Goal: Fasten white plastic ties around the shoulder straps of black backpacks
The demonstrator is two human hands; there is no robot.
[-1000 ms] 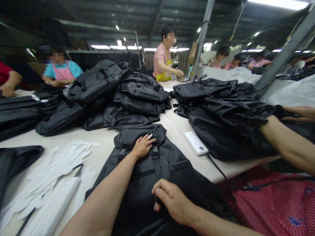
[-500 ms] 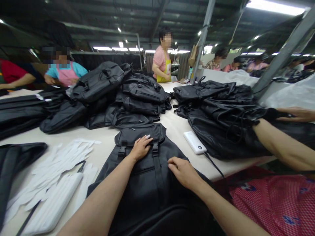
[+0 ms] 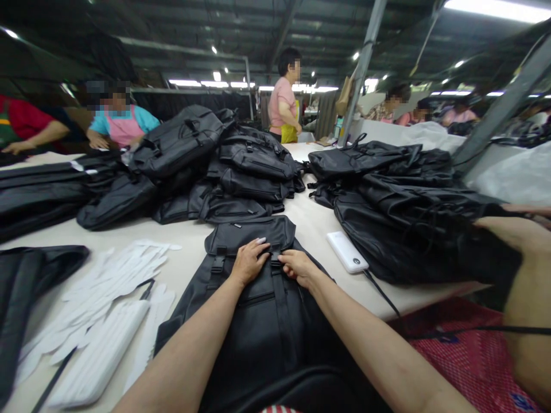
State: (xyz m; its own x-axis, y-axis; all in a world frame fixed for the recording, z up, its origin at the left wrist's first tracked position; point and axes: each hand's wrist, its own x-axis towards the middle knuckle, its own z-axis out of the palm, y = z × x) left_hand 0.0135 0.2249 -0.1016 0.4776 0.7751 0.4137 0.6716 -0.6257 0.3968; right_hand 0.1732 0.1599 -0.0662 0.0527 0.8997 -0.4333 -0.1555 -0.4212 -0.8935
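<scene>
A black backpack (image 3: 258, 338) lies front up on the table before me, its flap (image 3: 249, 229) folded down over the top. Two straps with side-release buckles run down its front; the left buckle (image 3: 217, 264) is closed. My left hand (image 3: 250, 261) lies on the lower part of the flap, fingers outstretched toward the right buckle (image 3: 275, 261). At that buckle's right side, my right hand (image 3: 298, 267) has thumb and fingers pinched together on its edge. The strap (image 3: 282, 310) hangs down below it.
Piles of black backpacks stand behind (image 3: 253, 160) and to the right (image 3: 379, 229). A white power bank (image 3: 346, 252) with a cable lies right. White cut strips (image 3: 112, 275) and a long white bundle (image 3: 103, 355) lie left. A co-worker's arm (image 3: 525, 287) reaches in at right.
My right hand has moved up and left from the bag's side to the right buckle. My left hand stays on the flap. The co-worker's arm at right has drawn back rightward.
</scene>
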